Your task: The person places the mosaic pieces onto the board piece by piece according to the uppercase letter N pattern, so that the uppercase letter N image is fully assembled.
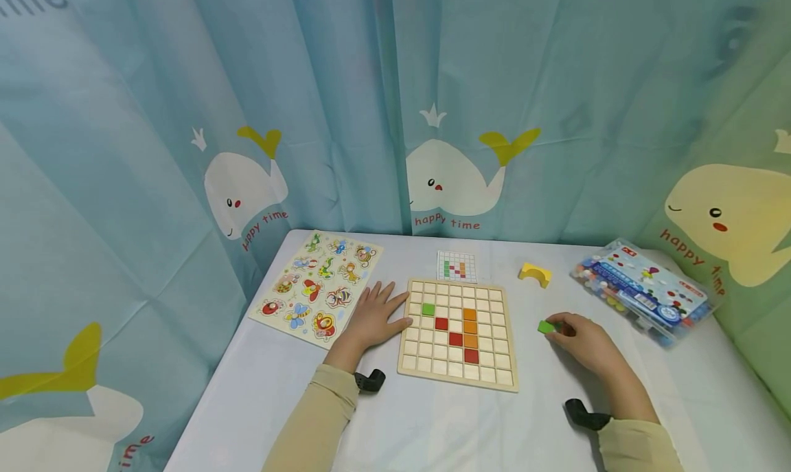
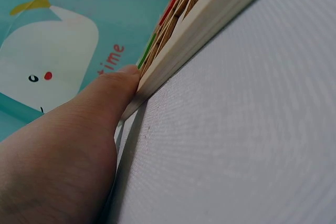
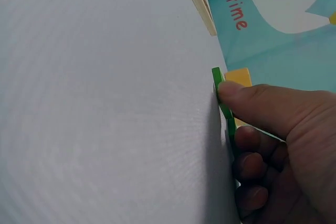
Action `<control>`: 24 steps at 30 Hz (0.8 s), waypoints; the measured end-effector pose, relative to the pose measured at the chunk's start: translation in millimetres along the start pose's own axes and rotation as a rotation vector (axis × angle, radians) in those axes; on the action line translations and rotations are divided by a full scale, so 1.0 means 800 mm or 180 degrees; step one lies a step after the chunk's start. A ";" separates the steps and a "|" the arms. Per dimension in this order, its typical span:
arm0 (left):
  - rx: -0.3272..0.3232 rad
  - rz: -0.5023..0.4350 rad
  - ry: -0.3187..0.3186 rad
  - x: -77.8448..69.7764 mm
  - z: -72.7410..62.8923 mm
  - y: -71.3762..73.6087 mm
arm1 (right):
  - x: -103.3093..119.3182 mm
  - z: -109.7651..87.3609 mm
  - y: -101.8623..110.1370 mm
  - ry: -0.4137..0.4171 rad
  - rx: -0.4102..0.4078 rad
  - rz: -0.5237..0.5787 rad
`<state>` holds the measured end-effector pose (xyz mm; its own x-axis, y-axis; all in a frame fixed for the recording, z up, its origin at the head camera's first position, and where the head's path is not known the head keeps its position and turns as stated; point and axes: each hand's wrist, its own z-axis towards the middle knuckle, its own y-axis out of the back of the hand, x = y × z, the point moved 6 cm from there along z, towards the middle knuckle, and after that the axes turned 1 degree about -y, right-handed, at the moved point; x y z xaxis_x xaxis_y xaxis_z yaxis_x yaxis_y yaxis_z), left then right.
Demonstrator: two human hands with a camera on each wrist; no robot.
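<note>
My left hand (image 1: 373, 314) lies with its fingers spread, thumb and fingertips at the left edge of a wooden grid board (image 1: 426, 370). On the board sit one green tile (image 1: 428, 310), a diagonal of red tiles (image 1: 455, 339) and a column of orange tiles (image 1: 469, 326). To the right of the board, my right hand (image 1: 579, 336) pinches a green tile (image 1: 546, 327) between thumb and fingers, low over the table. In the right wrist view, more green (image 3: 231, 128) shows just below the pinched tile, beside the curled fingers.
A small pattern card (image 1: 456, 266) lies behind the board, and a yellow arch block (image 1: 535, 274) at its back right. An insect puzzle board (image 1: 318, 286) lies on the left. A clear plastic case of beads (image 1: 649, 290) stands at the far right. Curtains hang behind the table.
</note>
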<state>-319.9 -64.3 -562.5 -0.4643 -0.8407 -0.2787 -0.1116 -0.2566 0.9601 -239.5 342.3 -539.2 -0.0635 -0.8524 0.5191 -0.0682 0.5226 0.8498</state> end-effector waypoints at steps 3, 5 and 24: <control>0.0003 0.0013 0.0008 0.001 0.001 -0.001 | 0.000 0.000 0.000 -0.0014 0.0004 0.0020; 0.0005 0.0025 0.0014 0.002 0.001 -0.002 | 0.000 0.000 0.000 -0.0013 -0.0002 0.0022; 0.0005 0.0006 0.0011 0.002 0.001 -0.003 | 0.010 0.001 0.004 -0.0157 0.0053 0.0026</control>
<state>-321.2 -65.0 -565.6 -0.4615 -0.8428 -0.2771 -0.1120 -0.2545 0.9606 -241.1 337.6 -532.5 -0.1131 -0.8463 0.5206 -0.0840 0.5302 0.8437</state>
